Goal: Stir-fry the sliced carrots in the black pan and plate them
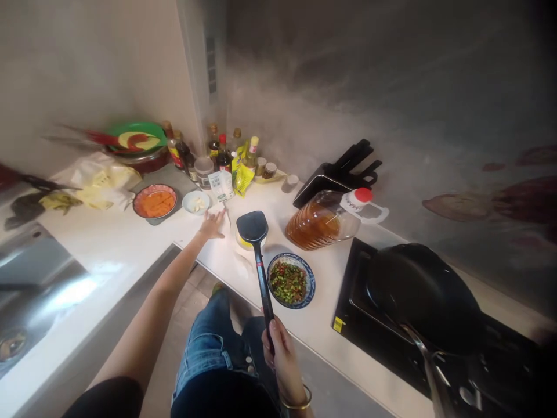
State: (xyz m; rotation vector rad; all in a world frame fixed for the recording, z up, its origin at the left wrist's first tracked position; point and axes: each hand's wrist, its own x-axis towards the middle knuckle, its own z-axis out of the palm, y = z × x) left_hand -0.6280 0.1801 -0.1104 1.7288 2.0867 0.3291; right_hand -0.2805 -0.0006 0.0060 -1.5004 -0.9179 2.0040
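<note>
My right hand (284,355) is closed around the handle of a black spatula (253,226). Its broad blade points up, in front of a small container with yellow on it (246,242) that it partly hides. Stretched out over the counter, my left hand (213,223) has its fingers apart, close to a small white item (216,209) whose kind I cannot make out. Beside those fingers are a pale bowl (190,203) with whitish pieces and a white pouch (221,184). A blue-patterned plate of chopped green and red peppers (290,280) lies right of the spatula.
A large oil jug (317,223) with a red cap stands before a black knife block (319,177). At right, a black wok (422,290) sits on the stove (348,302). Sauce bottles (223,154), an orange-filled bowl (155,201) and a sink (39,267) are leftward.
</note>
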